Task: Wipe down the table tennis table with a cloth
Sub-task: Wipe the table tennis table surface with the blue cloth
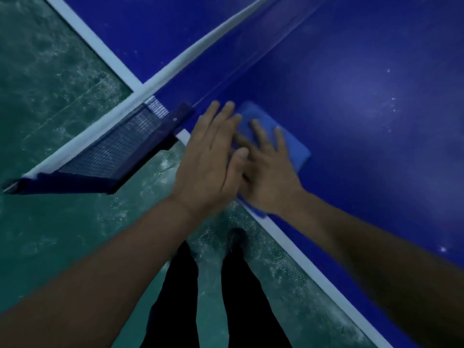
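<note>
Hands [270, 169] flat on cloth [296, 149], table [376, 121] edge, beside net [120, 144]

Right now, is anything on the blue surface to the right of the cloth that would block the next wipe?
Nothing visible does. The right hand presses flat on the blue cloth by the table's near white edge; the left hand overlaps it. Rightward the surface shows only pale specks. The net stands on the far side.

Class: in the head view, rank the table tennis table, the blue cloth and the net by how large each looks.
1. table tennis table
2. net
3. blue cloth, partly covered by both hands, so its full size is unsure.
</note>
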### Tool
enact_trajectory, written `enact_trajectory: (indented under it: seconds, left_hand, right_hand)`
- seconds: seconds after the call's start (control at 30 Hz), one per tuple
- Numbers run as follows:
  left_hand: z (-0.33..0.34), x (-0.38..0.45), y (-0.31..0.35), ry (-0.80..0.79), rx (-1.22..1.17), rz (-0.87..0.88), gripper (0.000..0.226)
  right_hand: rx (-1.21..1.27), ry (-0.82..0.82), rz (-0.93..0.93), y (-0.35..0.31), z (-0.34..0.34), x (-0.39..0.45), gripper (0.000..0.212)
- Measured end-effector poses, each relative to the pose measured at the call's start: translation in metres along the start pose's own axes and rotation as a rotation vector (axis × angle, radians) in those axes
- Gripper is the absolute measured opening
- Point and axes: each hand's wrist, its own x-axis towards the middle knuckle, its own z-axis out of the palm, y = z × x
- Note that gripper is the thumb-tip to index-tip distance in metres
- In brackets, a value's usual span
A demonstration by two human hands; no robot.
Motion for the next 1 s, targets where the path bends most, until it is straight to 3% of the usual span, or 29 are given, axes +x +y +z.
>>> enact_trajectory:
  seconds: [0.07,0.13,0.2,0.27,0.33,0.4,0.43,0.53,0.6,0.67,0.73,0.8,0.83,0.93,1.0]
  left_hand:
    - [0.017,0.020,-0.005,-0.108,0.079,0.051,0.060]
    - [0.031,0.031,-0.014,-0.244,0.232,0.077,0.065]
    - [0.040,0.033,-0.022,-0.320,0.401,0.092,0.069]
    - [0.046,0.033,-0.026,-0.295,0.446,0.101,0.071]
    - [0.048,0.031,-0.027,-0.222,0.443,0.126,0.069]
    - [0.049,0.031,-0.027,-0.196,0.463,0.166,0.067]
    - [0.050,0.031,-0.027,-0.209,0.473,0.186,0.065]
    - [0.049,0.033,-0.029,-0.261,0.492,0.251,0.061]
    - [0.049,0.035,-0.030,-0.276,0.494,0.266,0.060]
    - [0.049,0.035,-0.028,-0.271,0.492,0.263,0.058]
    - [0.049,0.034,-0.026,-0.261,0.490,0.263,0.057]
    - [0.048,0.035,-0.025,-0.276,0.497,0.270,0.056]
    - [0.048,0.035,-0.025,-0.286,0.498,0.269,0.056]
    - [0.048,0.036,-0.024,-0.291,0.479,0.260,0.055]
    - [0.048,0.035,-0.024,-0.286,0.469,0.258,0.055]
  right_hand:
    - [-0.049,0.060,0.276,0.069,-0.002,-0.004,0.055]
    - [0.004,0.078,0.688,0.138,-0.013,-0.003,0.055]
    - [0.111,0.114,0.910,0.151,-0.020,0.000,0.057]
    - [0.040,0.115,0.724,0.111,-0.010,-0.002,0.057]
    - [0.030,0.088,0.284,0.068,0.000,-0.022,0.054]
    - [-0.002,0.049,0.139,0.083,-0.002,-0.043,0.054]
    - [-0.025,0.053,0.248,0.111,-0.003,-0.051,0.056]
    - [0.075,0.091,0.940,0.199,-0.010,-0.072,0.059]
    - [0.161,0.147,1.192,0.198,-0.014,-0.068,0.061]
    - [0.082,0.135,1.004,0.147,-0.004,-0.055,0.060]
    - [0.064,0.136,0.571,0.091,0.007,-0.056,0.054]
    - [0.038,0.101,0.397,0.089,0.008,-0.075,0.051]
    - [0.031,0.089,0.470,0.112,0.005,-0.088,0.052]
    - [0.091,0.041,1.036,0.196,-0.001,-0.140,0.066]
    - [0.243,0.087,1.344,0.214,-0.008,-0.157,0.068]
